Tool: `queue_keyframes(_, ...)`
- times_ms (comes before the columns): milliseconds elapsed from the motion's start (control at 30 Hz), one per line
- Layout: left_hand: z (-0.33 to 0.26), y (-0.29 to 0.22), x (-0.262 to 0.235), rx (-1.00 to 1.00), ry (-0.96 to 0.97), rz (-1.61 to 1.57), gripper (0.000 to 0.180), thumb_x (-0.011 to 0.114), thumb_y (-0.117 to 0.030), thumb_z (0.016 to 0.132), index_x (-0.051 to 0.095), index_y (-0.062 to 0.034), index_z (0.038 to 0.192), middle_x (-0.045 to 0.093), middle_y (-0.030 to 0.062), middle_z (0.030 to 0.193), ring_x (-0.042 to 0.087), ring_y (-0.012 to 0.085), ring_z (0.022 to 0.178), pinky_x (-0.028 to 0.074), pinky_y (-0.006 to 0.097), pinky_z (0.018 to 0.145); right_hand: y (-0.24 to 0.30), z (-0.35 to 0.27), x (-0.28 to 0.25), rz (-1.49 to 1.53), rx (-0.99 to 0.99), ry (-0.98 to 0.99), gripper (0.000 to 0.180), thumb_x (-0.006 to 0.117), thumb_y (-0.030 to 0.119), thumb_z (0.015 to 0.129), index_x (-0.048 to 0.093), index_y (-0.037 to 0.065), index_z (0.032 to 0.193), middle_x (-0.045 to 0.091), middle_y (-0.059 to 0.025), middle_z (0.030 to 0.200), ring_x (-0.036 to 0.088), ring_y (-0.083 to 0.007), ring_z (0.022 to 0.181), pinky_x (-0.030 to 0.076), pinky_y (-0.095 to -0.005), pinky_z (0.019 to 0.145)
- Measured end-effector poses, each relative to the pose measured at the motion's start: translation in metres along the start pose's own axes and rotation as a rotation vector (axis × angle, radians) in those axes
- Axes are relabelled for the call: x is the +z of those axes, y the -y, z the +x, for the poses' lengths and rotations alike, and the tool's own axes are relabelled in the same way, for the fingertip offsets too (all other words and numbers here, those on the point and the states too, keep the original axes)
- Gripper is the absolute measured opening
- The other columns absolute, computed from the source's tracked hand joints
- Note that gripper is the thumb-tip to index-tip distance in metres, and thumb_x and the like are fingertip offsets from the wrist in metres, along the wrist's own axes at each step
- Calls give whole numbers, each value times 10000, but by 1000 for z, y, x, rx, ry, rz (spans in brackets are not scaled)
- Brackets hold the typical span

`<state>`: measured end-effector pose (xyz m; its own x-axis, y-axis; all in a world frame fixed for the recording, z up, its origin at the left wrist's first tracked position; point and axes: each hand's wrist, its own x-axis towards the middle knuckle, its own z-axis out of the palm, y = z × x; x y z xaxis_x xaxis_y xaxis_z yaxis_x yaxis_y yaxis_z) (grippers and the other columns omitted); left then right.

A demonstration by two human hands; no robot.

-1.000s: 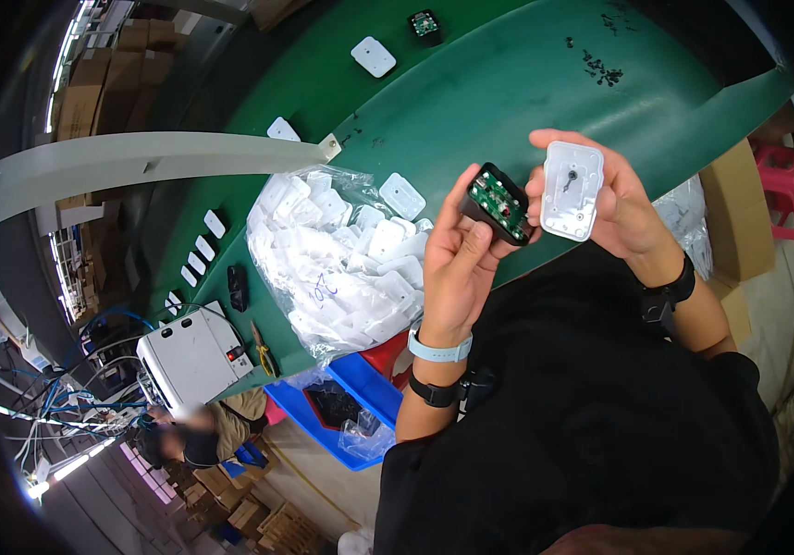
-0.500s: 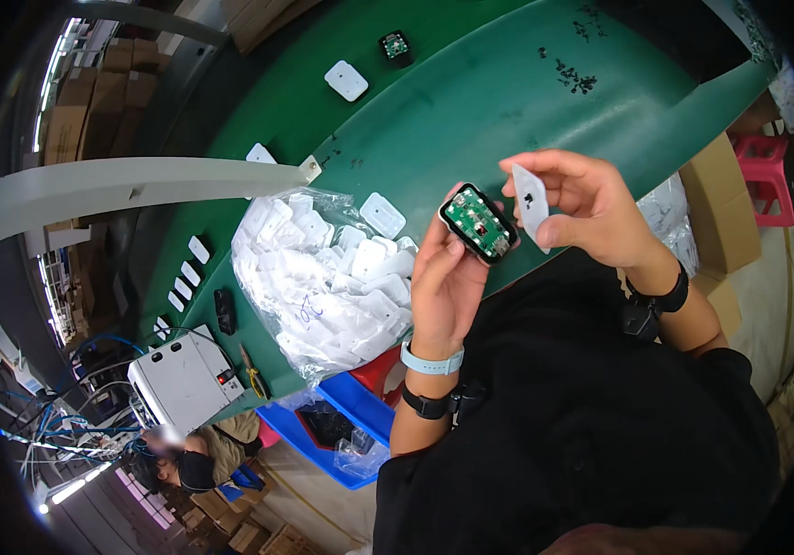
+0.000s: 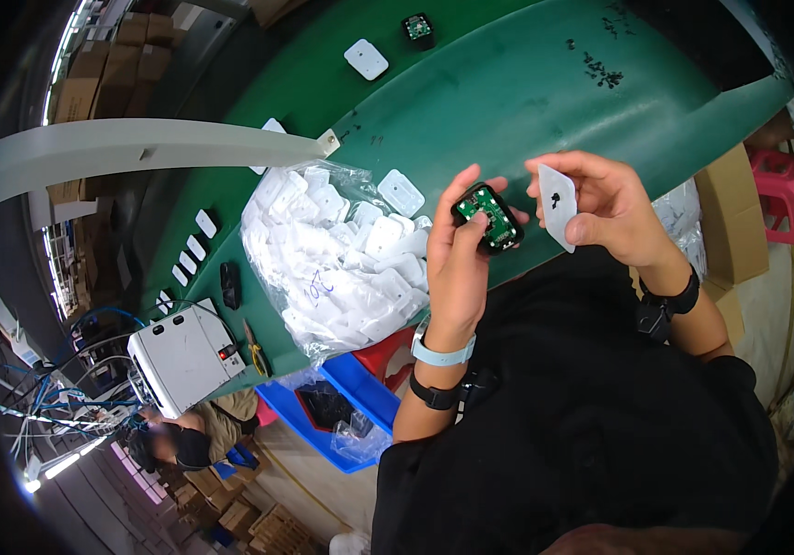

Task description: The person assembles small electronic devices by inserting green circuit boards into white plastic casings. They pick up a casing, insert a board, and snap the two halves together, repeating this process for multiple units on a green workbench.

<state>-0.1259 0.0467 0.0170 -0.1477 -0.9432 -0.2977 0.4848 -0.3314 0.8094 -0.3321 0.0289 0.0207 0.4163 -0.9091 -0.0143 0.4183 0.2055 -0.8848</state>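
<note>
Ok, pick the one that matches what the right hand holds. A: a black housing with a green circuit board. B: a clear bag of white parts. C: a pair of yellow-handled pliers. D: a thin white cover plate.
D: the right hand pinches a thin white cover plate by its edge, while the black housing with a green circuit board sits in the left hand.

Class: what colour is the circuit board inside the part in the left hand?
Green circuit board, head view.
</note>
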Motion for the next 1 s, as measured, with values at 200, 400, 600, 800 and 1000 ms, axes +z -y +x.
queue_keyframes(200,-2,-3,3,16,-42,53,412,452,-33,988,486,3,1397,617,200,1255,693,276,924,578,362,785,-2,0,0,-5,11,0,597,779,26,845,525,-32,1382,625,-94,1184,628,-154,1092,547,-330,955)
queue_keyframes(400,-4,-1,2,49,21,69,355,447,9,1005,503,1,1356,619,183,1236,707,245,931,624,374,812,-6,0,2,41,8,5,593,769,23,857,512,-37,1388,628,-102,1190,637,-167,1088,572,-348,943)
queue_keyframes(600,-2,-1,1,17,30,64,366,457,9,1003,502,3,1366,624,171,1230,702,224,930,616,363,832,-3,-1,4,71,13,13,594,770,42,867,505,-39,1392,633,-111,1210,645,-169,1077,581,-334,926)
queue_keyframes(800,-1,-1,3,-43,-37,44,432,475,-4,997,470,-11,1429,594,139,1318,649,182,1085,558,326,929,-7,-2,4,92,2,30,605,775,54,867,500,-46,1396,637,-114,1216,640,-162,1088,569,-299,908)
queue_keyframes(1000,-4,3,1,79,21,174,509,492,73,945,423,4,1444,527,157,1404,609,214,1179,550,377,992,-7,-3,6,91,-3,31,613,779,59,863,501,-48,1399,637,-105,1207,640,-162,1081,548,-302,938)
